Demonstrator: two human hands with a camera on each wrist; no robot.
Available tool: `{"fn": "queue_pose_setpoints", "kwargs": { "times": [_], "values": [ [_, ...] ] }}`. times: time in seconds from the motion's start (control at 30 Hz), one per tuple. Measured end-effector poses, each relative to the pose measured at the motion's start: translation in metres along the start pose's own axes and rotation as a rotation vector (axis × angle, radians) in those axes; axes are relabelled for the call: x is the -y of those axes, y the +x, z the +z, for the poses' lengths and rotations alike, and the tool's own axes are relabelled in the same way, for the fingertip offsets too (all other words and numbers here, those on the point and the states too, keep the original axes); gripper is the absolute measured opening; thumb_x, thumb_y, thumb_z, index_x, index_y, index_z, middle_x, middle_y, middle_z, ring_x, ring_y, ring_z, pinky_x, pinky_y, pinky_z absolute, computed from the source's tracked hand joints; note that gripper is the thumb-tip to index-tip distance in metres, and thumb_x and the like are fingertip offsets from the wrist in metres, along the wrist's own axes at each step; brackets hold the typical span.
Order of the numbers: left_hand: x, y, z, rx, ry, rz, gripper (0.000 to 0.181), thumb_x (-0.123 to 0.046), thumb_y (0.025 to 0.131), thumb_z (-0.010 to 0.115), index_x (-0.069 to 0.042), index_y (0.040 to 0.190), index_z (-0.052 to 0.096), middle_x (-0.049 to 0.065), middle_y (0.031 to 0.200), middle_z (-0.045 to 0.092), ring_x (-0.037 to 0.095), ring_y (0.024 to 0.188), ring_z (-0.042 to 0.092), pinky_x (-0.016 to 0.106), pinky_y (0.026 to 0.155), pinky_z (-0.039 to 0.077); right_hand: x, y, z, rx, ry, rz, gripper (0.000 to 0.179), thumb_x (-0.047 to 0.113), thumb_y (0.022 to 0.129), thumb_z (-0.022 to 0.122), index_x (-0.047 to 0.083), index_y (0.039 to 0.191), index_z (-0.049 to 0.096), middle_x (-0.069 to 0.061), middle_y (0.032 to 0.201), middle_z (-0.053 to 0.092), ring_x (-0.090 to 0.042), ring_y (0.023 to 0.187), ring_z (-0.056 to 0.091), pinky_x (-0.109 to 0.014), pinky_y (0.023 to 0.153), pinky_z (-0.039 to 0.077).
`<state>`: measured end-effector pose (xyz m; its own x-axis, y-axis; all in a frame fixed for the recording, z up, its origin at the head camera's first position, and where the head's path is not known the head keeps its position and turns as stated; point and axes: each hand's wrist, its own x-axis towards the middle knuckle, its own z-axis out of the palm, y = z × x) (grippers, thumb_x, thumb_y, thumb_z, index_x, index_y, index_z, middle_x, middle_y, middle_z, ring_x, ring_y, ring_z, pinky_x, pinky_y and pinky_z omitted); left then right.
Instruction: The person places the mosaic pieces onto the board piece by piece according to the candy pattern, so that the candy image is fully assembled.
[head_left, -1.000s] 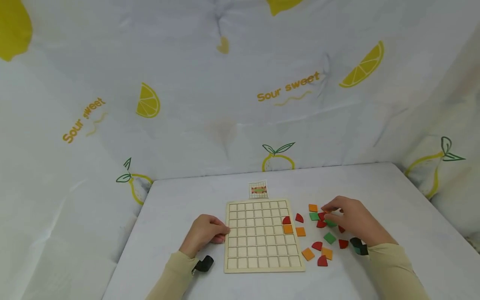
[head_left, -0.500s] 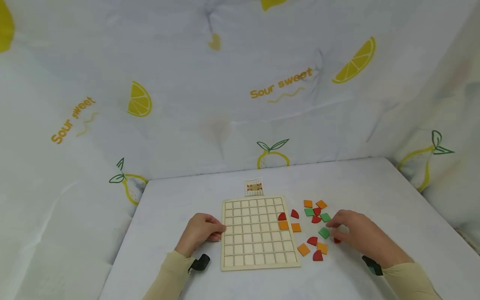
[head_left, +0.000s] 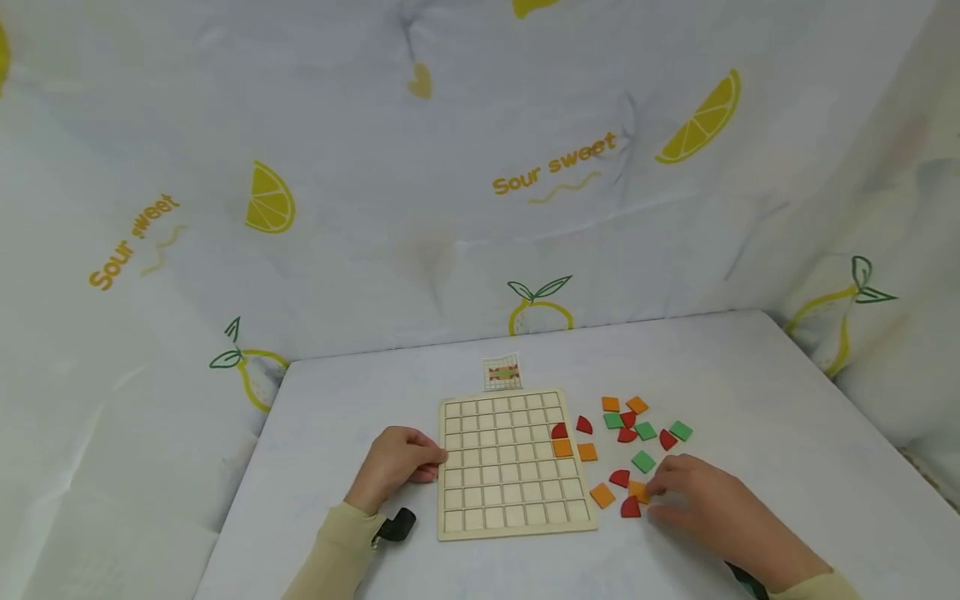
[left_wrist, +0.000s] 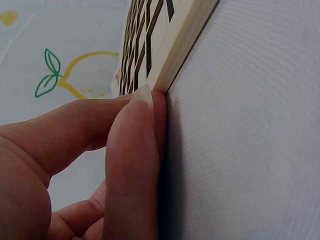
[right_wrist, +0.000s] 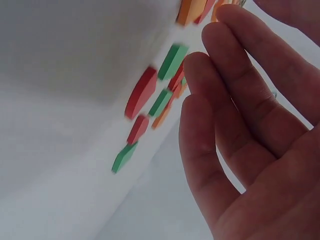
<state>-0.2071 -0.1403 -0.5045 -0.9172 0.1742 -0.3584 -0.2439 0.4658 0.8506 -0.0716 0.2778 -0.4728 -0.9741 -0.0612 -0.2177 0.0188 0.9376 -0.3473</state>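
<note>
My left hand pinches the left edge of a pale wooden grid board between thumb and index finger. Up close in the left wrist view, the thumb presses against the board's edge. Over the front of a scatter of coloured tiles, my right hand reaches with loosely bent fingers, fingertips right at an orange square tile. A red quarter-round tile overlaps that square. In the right wrist view the fingers are spread and fairly straight, beside the tiles.
One red quarter-round and an orange square sit in cells at the board's right side. Several green squares, red pieces and orange squares lie right of it. Behind the board is a small pattern card.
My right hand has moved from the back of the tile scatter toward its front, uncovering green, red and orange tiles there. My left hand stays at the board's edge. The head view has shifted slightly.
</note>
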Motion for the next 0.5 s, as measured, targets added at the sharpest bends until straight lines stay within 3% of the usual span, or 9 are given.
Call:
{"fn": "queue_pose_setpoints", "kwargs": {
  "times": [0.2, 0.37, 0.5],
  "values": [
    [0.002, 0.001, -0.002, -0.003, -0.007, -0.005, 0.025, -0.021, 0.087, 0.089, -0.002, 0.098, 0.077, 0.007, 0.081, 0.078, 0.01, 0.064, 0.073, 0.026, 0.065, 0.064, 0.015, -0.001, 0.012, -0.029, -0.041, -0.08, 0.02, 0.03, 0.081, 0.096, 0.039, 0.088, 0.079, 0.023, 0.09, 0.059, 0.001, 0.088, 0.054, -0.024, 0.081, 0.06],
    [0.002, 0.001, -0.001, -0.001, -0.005, -0.013, 0.025, -0.021, 0.087, 0.089, -0.002, 0.098, 0.077, 0.007, 0.082, 0.078, 0.01, 0.064, 0.072, 0.025, 0.065, 0.064, 0.023, 0.001, 0.017, 0.005, -0.077, -0.129, 0.016, 0.033, 0.083, 0.094, 0.039, 0.089, 0.081, 0.025, 0.088, 0.056, 0.003, 0.084, 0.05, -0.022, 0.08, 0.059],
    [-0.001, -0.001, -0.001, -0.001, -0.003, -0.017, 0.025, -0.022, 0.087, 0.09, -0.003, 0.098, 0.077, 0.006, 0.081, 0.078, 0.01, 0.064, 0.072, 0.025, 0.065, 0.064, 0.022, -0.001, 0.017, -0.044, -0.109, -0.17, 0.017, 0.033, 0.082, 0.095, 0.038, 0.089, 0.081, 0.025, 0.087, 0.056, 0.004, 0.084, 0.049, -0.021, 0.077, 0.058]
  ]
}}
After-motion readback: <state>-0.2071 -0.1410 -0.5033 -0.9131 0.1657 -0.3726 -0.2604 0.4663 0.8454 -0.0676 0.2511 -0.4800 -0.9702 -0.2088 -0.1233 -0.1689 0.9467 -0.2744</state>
